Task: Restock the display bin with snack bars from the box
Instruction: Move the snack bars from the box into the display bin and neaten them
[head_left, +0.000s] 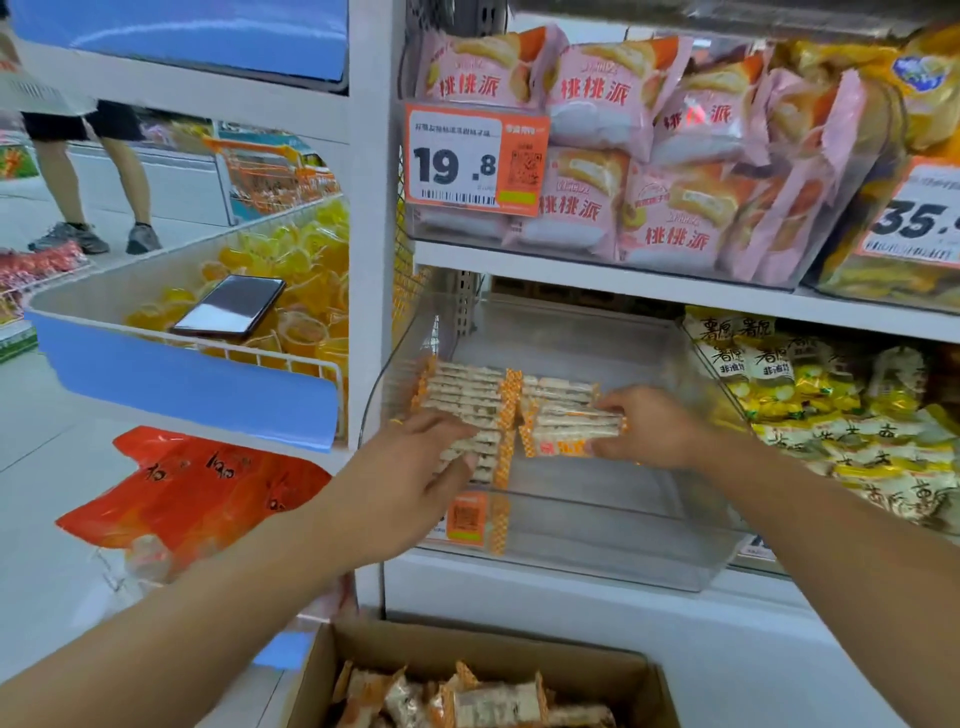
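Our left hand (415, 462) lies with relaxed, nearly straight fingers on the left row of snack bars (465, 410), pressing against the near ones. Our right hand (649, 428) pinches a small stack of bars (576, 423) by its right end, fingers curled round the crinkled wrapper ends. The bars are slim, flat rectangles in clear glossy film, showing a pale, speckled filling, with orange-and-white checked crimped ends. They stand on edge, packed side by side in two rows that touch at the middle.

They sit in the display bin (597, 551), a clear, smooth plastic tray with rounded corners and a sloped front wall; an orange label (465, 519) is stuck on its lower left front. The right and near parts of the bin floor are bare.

Below, near us, an open brown cardboard box (519, 657) holds more bars (493, 701), jumbled at loose angles.

On the white shelf above, soft pink puffy packets (597, 156) fill another clear bin behind an orange price tag (475, 158). To the left, a dark glossy phone (228, 309) rests on yellow jelly cups (306, 260) in a white wire basket.
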